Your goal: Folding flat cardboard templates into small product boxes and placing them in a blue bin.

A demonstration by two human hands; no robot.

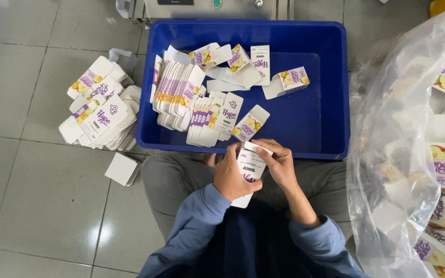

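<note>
Both the left hand [231,177] and right hand [279,163] grip a small white carton [250,167], likely light, thin, crushable card best pinched by its edges

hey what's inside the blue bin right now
The blue bin holds stacks of flat white cartons, some loose flat ones and one folded-up box. Whatever lies beneath the stacks is covered.

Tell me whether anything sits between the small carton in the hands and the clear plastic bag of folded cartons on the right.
Nothing visible does. The left hand and right hand hold the small white cardboard carton over the lap, just short of the blue plastic crate. The clear plastic bag lies directly to the right, with only grey trousers between.
</note>
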